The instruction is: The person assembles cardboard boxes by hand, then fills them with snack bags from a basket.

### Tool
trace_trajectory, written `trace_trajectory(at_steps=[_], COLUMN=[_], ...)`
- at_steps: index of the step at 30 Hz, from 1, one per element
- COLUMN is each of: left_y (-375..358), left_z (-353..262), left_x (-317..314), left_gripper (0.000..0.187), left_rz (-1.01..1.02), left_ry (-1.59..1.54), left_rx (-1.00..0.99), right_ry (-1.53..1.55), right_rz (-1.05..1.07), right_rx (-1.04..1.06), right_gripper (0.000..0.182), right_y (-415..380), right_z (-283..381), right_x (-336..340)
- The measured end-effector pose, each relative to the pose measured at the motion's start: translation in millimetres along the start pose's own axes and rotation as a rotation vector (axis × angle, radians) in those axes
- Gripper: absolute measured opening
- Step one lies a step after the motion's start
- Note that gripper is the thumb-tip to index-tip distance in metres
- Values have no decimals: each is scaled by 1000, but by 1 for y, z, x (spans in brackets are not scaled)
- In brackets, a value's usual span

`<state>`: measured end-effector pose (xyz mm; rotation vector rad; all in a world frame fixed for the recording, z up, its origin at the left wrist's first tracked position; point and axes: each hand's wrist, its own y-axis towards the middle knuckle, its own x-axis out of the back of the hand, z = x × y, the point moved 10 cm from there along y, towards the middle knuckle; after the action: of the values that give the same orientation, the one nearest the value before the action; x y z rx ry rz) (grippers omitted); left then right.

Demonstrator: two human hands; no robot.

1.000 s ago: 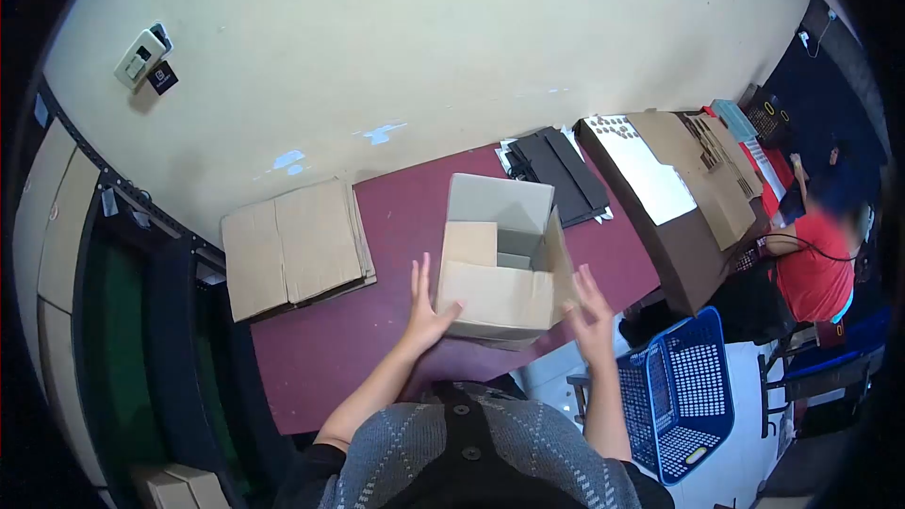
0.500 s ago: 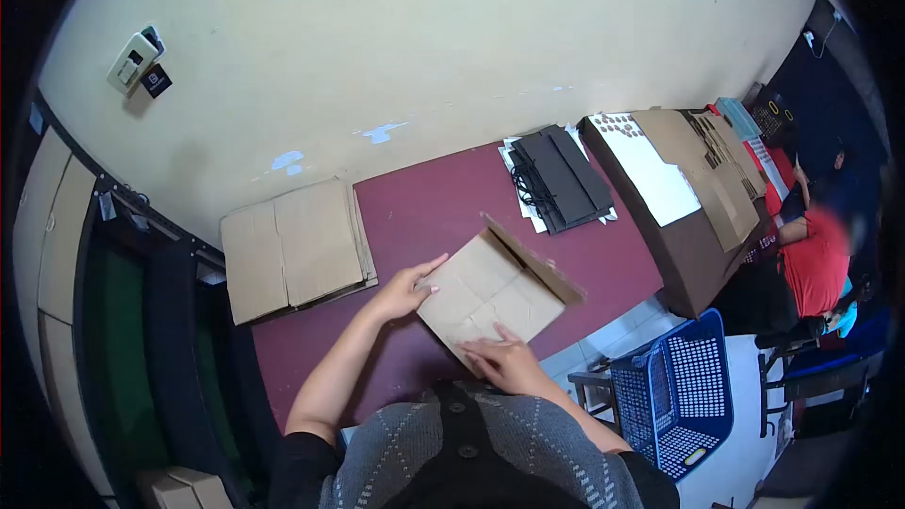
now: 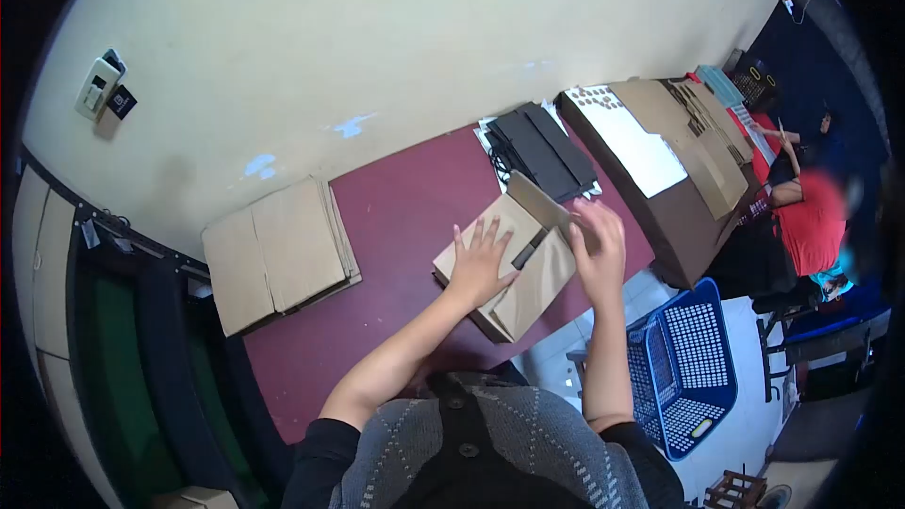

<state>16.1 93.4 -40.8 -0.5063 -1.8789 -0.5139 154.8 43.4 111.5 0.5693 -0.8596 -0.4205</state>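
Note:
A brown cardboard box (image 3: 545,292) with a raised flap (image 3: 537,198) lies at an angle on the dark red table, near my body. My left hand (image 3: 481,266) rests palm down on one of its panels, fingers spread. A dark gap shows between the panels, beside that hand's thumb. At the box's right side, my right hand (image 3: 600,250) is at the end of the raised flap, with thumb and fingers apart. Whether its fingertips touch the flap is hard to make out.
Flattened cardboard (image 3: 273,250) is stacked on the table's left. Black folded sheets with cords (image 3: 542,151) lie on white sheets at the back. A brown surface on the right bears a white sheet (image 3: 636,146). A blue basket (image 3: 698,358) and a person in red (image 3: 809,231) are farther right.
The panel that stood up at the box's right side is folded lower, and another flap stands up. My left hand moved onto the box; my right hand moved from its near edge to its right side.

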Motion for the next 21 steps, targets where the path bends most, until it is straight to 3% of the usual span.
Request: trace_trajectory(at_steps=[1,2,6,8,10,12,14,17,21], left_y=[0,-1,2,6,8,11,16,22,37], left_z=[0,-1,2,5,10,17,22,23,21], left_x=[1,2,2,2,2,1,-4,-13,-11], left_gripper=[71,73,71,67,62,58,57,56,54], left_rz=[-11,-21,10,8,14,55,161,262,234], left_ry=[9,15,-6,6,-36,-39,-68,-35,-191], left_rx=[3,11,56,68,44,67,74,111,192], right_ry=[-74,-76,-293,-247,-3,177,321,333,346], right_rz=[50,66,329,259,292,514,619,564,697], right_rx=[-44,-51,-43,73,176,167,84,143,152], right_gripper=[45,45,77,64,39,19,15,20,25], right_y=[5,6,6,7,-8,-41,-69,-86,-102], right_z=[-11,-16,-30,-9,1,3,-7,-17,-24], right_x=[-5,-8,-48,-45,-53,-81,-95,-90,-90])
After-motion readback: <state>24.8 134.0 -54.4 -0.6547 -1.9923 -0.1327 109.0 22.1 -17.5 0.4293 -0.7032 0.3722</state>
